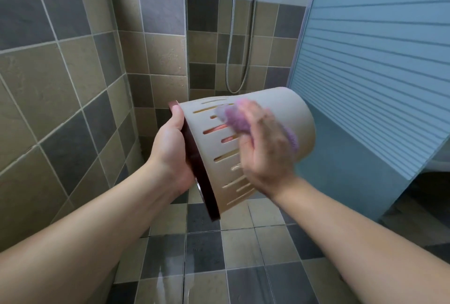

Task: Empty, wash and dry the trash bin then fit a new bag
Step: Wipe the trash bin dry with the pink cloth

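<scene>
Gripping the dark brown rim of a beige trash bin, the left hand holds it up in the air above the tiled floor, thumb lying over the rim's upper edge and fingers curled inside the mouth, where they show pink through the slots. The bin is tipped on its side, its open mouth turned to the left toward that hand and its closed base pointing to the right, toward a pale blue ribbed panel. Long narrow slots run along the bin's wall. The right hand, blurred, lies against the outside of the bin's wall with a purple cloth under its fingers, pressed to the slotted part; the fingers bend around the cloth, though the blur hides how tightly. Both forearms reach in from the lower corners. Behind the bin, brown and grey tiled walls meet in a corner, and a metal shower hose hangs in a loop down the far wall. The floor near the lower edge looks wet and shiny.
</scene>
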